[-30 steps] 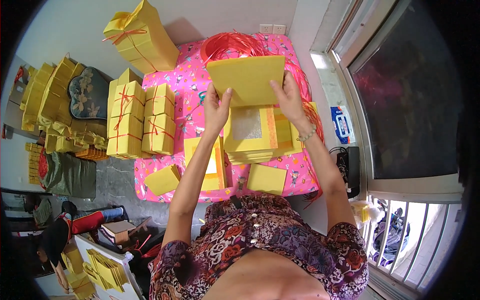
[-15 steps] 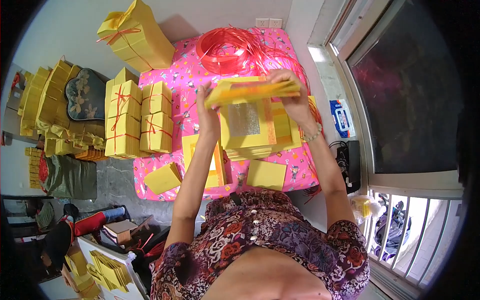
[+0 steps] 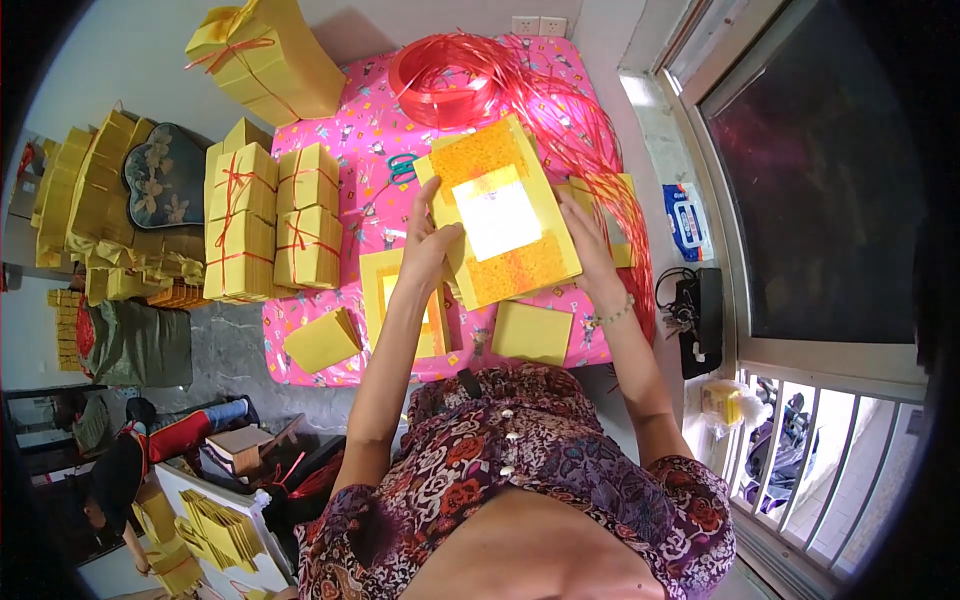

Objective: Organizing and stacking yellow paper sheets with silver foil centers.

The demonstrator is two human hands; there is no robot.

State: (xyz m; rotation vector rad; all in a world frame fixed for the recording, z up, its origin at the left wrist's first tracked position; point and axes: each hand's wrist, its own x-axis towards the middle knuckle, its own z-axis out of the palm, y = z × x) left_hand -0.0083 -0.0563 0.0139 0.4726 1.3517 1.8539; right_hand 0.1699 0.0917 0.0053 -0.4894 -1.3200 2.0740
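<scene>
Both my hands hold up a stack of yellow paper sheets point(image 3: 510, 215) above the table. Its upper face carries two orange patches and a bright, glaring square in the middle. My left hand point(image 3: 427, 238) grips the left edge, thumb on top. Along the right edge, my right hand point(image 3: 594, 262) is closed on the same stack. More yellow sheets lie beneath and to the right, partly hidden. By my left forearm lies a sheet pile with orange and white panels point(image 3: 374, 300). Plain yellow packets lie near the front edge, one left point(image 3: 322, 342) and one right point(image 3: 532, 333).
Red plastic strapping point(image 3: 440, 95) lies coiled at the back, loose strands trailing right. Teal-handled scissors point(image 3: 402, 168) rest on the pink patterned cover point(image 3: 360, 130). Tied yellow bundles point(image 3: 240, 225) and a tall one point(image 3: 270, 70) stand left. Another person point(image 3: 120, 475) is partly visible lower left.
The stack, seen nearly edge-on before, now faces me with its patterned side showing. It has come slightly nearer, and my hands have lowered with it. The scissors have come into sight.
</scene>
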